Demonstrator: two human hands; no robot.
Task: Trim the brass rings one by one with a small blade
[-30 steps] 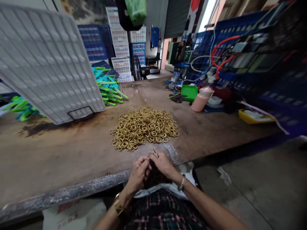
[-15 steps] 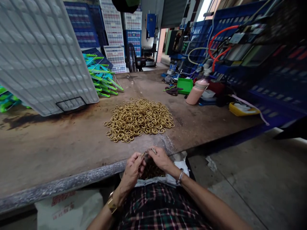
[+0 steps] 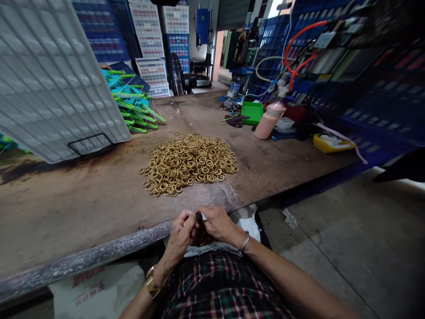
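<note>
My left hand (image 3: 181, 232) is closed, its thumb and fingertips pinching a small gold-coloured ring that is mostly hidden. Right beside it, my right hand (image 3: 217, 225) has its fingers curled in at the same spot; what they grip is too small and covered to make out. Below both hands, darker rings (image 3: 203, 238) lie in an opened white bag (image 3: 250, 227) at my lap. On the table just beyond my hands is a broad heap of gold-coloured rings (image 3: 192, 161), with a few loose ones at its edges.
The wooden table (image 3: 83, 212) has a wrapped front edge. At left a white ribbed crate (image 3: 66, 79) leans near green and blue plastic pieces (image 3: 139, 106). A pink bottle (image 3: 267, 123), a green tray (image 3: 253, 113) and a yellow tray (image 3: 327, 144) stand at right.
My right hand has moved slightly left and its fingers have come closer to my left fingertips. The camera view has shifted a little; the ring heap looks the same.
</note>
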